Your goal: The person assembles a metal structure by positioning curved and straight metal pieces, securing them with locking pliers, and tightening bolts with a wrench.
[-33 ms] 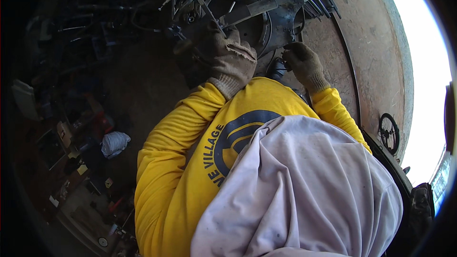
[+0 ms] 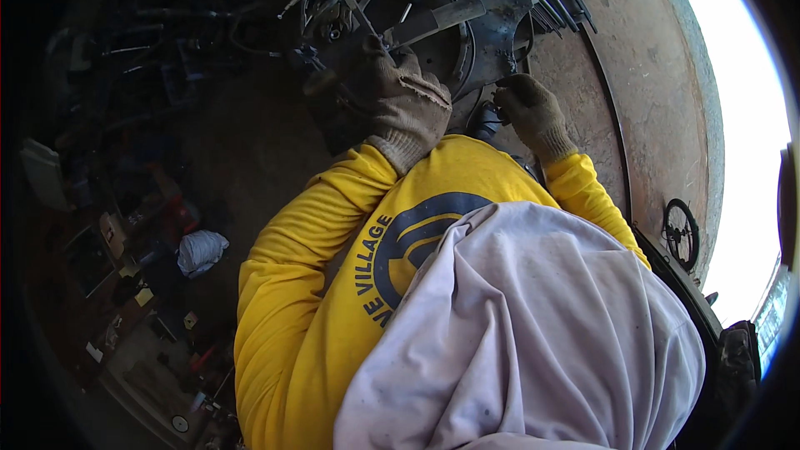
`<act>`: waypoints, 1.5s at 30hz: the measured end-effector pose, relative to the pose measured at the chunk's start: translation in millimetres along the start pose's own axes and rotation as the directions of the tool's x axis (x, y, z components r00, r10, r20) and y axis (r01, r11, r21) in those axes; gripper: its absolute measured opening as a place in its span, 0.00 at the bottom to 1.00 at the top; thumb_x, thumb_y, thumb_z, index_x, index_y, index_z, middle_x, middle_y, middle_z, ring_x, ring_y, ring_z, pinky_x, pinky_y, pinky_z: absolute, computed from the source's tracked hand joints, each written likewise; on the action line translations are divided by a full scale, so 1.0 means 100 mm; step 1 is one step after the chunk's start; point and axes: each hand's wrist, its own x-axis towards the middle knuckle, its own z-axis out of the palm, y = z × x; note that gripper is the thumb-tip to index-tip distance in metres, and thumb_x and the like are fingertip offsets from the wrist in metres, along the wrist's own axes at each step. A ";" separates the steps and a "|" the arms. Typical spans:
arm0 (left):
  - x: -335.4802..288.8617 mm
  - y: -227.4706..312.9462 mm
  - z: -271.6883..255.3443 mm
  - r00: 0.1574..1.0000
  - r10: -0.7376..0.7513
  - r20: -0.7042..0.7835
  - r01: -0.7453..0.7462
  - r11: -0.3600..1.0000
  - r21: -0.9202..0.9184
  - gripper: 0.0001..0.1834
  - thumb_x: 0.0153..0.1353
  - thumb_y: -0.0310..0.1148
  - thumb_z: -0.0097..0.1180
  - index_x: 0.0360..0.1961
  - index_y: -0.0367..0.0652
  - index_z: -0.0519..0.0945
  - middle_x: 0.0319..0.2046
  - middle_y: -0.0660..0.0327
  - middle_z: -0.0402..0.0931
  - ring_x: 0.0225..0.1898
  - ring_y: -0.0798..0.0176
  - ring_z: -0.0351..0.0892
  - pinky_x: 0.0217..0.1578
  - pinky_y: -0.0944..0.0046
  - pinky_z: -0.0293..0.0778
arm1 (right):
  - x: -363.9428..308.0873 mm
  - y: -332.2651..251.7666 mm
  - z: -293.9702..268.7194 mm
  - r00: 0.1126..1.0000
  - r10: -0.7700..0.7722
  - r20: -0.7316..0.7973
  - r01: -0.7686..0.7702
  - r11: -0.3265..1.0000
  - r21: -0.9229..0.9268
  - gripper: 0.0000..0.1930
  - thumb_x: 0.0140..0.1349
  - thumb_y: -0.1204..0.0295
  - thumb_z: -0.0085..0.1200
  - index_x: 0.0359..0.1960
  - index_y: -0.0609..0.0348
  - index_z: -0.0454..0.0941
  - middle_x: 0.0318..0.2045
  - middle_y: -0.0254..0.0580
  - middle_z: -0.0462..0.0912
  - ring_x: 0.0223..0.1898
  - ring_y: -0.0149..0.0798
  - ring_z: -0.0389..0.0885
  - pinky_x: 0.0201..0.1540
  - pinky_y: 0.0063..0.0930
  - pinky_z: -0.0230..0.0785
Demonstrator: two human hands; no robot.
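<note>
we have left hand (image 2: 408,102) and right hand (image 2: 533,112) apart by near edge of plate (image 2: 502,10), can't tell grips, should steady both wrists.

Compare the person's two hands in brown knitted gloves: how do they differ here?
The left hand looks larger than the right hand. The left hand reaches higher in the picture than the right. A pale, ragged line crosses the left hand's back; none shows on the right. Both wear brown knitted gloves.
</note>
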 end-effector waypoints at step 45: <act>-0.95 -0.72 0.83 0.486 -0.850 0.204 0.527 0.099 -0.844 0.17 0.62 0.43 0.61 0.35 0.38 0.81 0.28 0.60 0.83 0.30 0.63 0.83 0.35 0.60 0.77 | 0.43 -0.82 0.00 0.989 -0.148 -0.006 0.139 0.947 -0.288 0.20 0.66 0.55 0.54 0.47 0.58 0.83 0.38 0.45 0.87 0.38 0.37 0.85 0.43 0.30 0.76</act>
